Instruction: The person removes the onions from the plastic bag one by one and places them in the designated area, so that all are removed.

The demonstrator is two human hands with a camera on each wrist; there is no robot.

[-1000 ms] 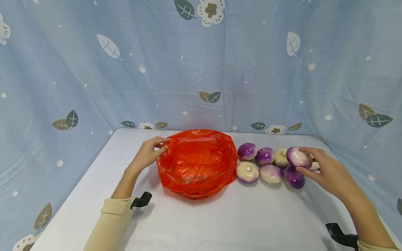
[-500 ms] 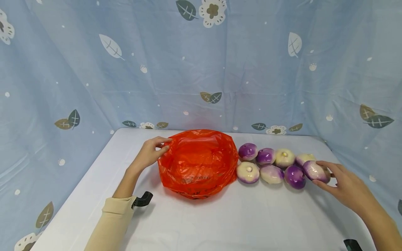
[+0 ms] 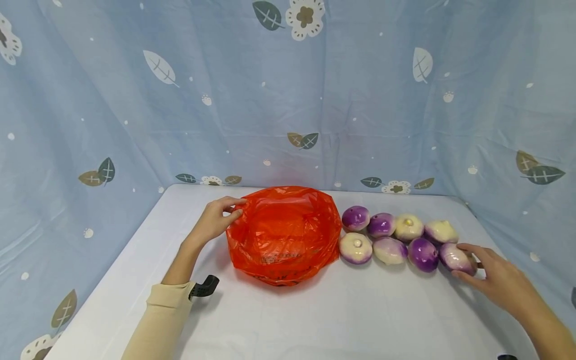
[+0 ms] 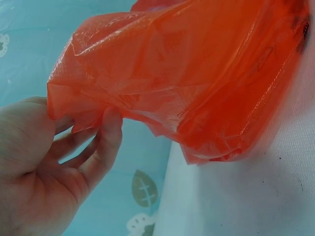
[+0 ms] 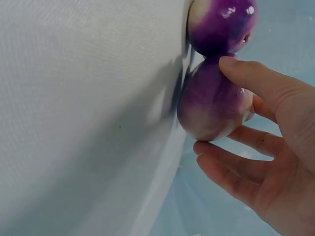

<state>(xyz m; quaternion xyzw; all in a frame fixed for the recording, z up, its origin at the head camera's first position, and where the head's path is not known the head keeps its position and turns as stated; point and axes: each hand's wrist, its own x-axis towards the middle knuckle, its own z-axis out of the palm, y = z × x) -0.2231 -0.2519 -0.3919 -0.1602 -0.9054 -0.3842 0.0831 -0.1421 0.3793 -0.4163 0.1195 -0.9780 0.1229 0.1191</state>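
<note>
A red plastic bag (image 3: 283,235) stands with its mouth spread wide on the table. At its left rim my left hand (image 3: 215,219) pinches the film between thumb and fingers; the left wrist view shows the bag (image 4: 162,73) hanging from them. Purple-and-white turnips lie in two rows to the right of the bag. My right hand (image 3: 499,280) holds the turnip (image 3: 458,259) at the right end of the front row, thumb on the near side and fingers on the far side. That turnip (image 5: 214,103) touches a purple turnip (image 5: 221,24) in the right wrist view.
Several other turnips (image 3: 389,250) sit close together, the leftmost up against the bag. A white cloth covers the table (image 3: 324,320). Behind and at both sides hangs a blue curtain (image 3: 234,90) with leaf prints.
My right hand has carried the turnip rightward and down to the front row's right end, uncovering the pale turnip behind. My left hand stays on the bag's rim.
</note>
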